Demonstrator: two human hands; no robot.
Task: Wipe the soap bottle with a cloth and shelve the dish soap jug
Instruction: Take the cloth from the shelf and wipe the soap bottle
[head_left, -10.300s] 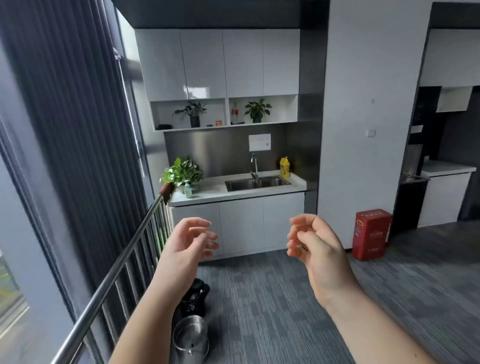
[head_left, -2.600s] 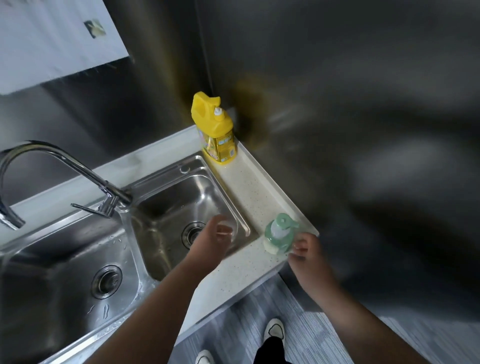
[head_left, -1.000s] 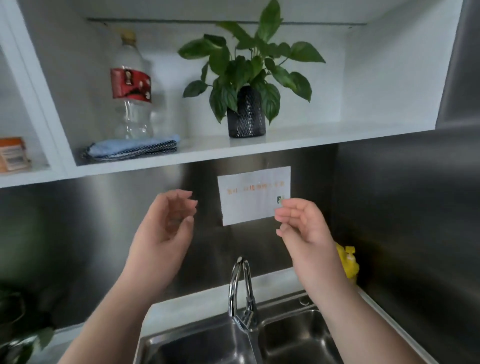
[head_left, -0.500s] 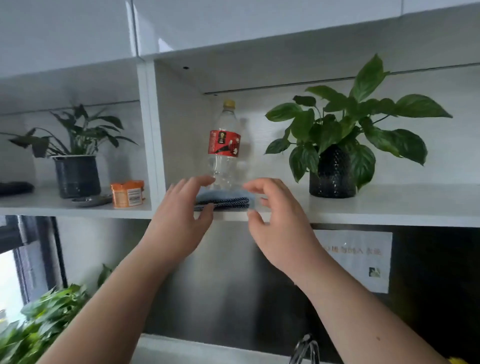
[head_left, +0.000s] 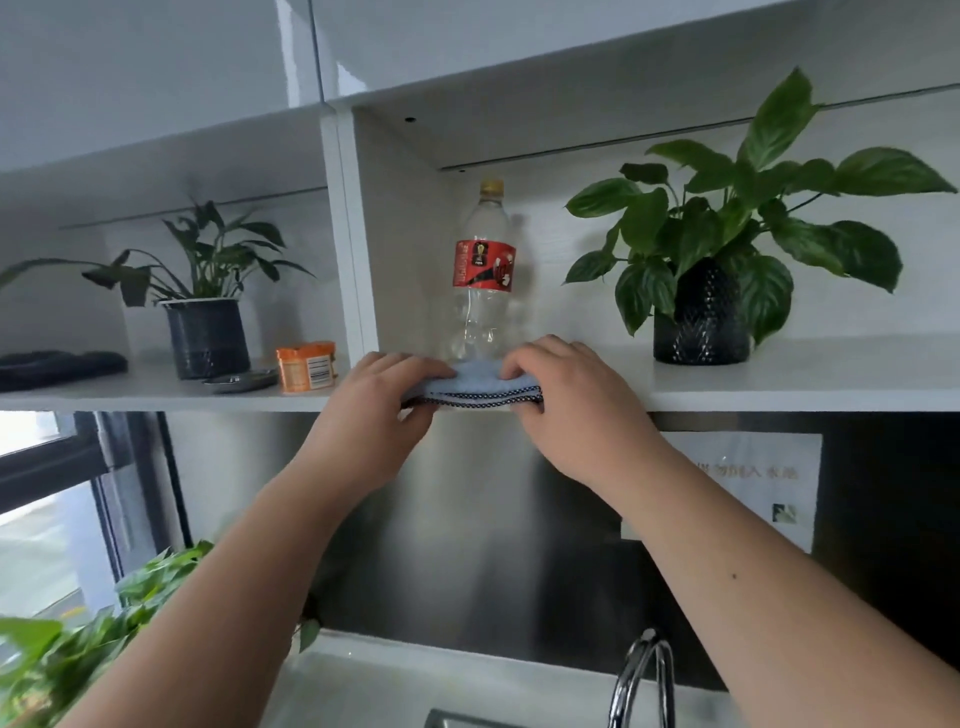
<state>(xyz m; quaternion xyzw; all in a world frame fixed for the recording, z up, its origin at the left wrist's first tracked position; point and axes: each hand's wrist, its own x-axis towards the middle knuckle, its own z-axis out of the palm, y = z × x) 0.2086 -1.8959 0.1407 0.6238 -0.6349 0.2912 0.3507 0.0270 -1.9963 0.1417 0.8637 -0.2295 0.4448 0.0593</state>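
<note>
A folded light-blue cloth (head_left: 475, 383) with a dark dotted hem lies at the front edge of the white shelf (head_left: 779, 389). My left hand (head_left: 382, 410) grips its left end, fingers on top and thumb underneath. My right hand (head_left: 571, 400) grips its right end the same way. The soap bottle and the yellow dish soap jug are out of view.
A clear plastic bottle (head_left: 480, 280) with a red label stands just behind the cloth. A potted plant (head_left: 701, 291) sits to the right; another plant (head_left: 205, 332), an orange tub (head_left: 306, 365) and a small dish (head_left: 240, 379) stand left of the divider. Below, a faucet (head_left: 641, 680) rises.
Both hands have closed onto the ends of the cloth, which half a second ago they only flanked. The view has shifted slightly closer to the shelf.
</note>
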